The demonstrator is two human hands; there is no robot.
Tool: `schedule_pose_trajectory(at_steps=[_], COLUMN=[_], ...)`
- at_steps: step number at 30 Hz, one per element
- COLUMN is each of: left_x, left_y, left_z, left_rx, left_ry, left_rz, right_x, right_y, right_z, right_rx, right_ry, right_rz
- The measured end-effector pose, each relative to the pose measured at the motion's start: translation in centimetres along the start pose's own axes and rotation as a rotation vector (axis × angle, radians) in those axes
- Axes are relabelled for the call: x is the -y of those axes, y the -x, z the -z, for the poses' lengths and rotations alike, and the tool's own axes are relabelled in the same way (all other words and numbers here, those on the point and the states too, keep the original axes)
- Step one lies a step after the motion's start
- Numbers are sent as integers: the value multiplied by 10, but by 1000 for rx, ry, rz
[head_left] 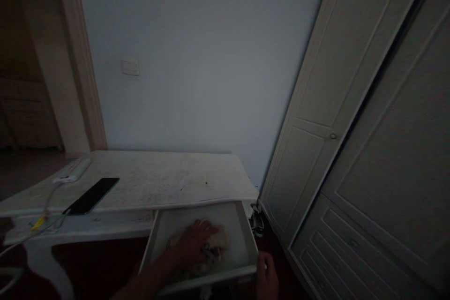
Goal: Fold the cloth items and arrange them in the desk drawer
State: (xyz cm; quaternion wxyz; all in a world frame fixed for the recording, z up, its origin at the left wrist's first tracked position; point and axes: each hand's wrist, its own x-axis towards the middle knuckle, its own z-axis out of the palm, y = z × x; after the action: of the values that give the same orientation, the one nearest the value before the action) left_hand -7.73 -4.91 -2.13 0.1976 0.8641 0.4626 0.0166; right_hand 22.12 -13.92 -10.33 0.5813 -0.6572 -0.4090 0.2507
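Note:
A white desk drawer point(242, 236) stands pulled out under the desk top. My left hand point(193, 243) reaches into it, fingers curled over a pale, crumpled bundle point(220, 243) with something dark in it; the dim light hides what it is. At the drawer's front right corner is my right hand point(266, 277), fingers bent at the front edge; whether it grips the drawer is unclear.
The white desk point(158, 180) carries a black phone point(92, 195) and a white power strip point(72, 172) with cables at its left end. A tall white wardrobe point(351, 150) stands close on the right. Dark shoes point(258, 222) lie between them. A doorway opens at left.

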Motion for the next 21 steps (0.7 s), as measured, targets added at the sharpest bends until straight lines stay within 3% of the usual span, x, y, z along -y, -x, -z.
schedule_pose_trajectory(at_steps=[9,15,21], left_x=[34,53,56], left_y=[27,27,15], left_z=[33,35,33], left_rx=[-41,-97,-175], left_ry=[-51,-44,-35], left_rz=[138,185,247], right_x=[7,-2,-1], right_y=[7,5,12], right_z=[-9,-7,-19], right_rx=[-96,-43,-160], right_ry=[-3,-25,-66], right_rz=[-10,0,-9])
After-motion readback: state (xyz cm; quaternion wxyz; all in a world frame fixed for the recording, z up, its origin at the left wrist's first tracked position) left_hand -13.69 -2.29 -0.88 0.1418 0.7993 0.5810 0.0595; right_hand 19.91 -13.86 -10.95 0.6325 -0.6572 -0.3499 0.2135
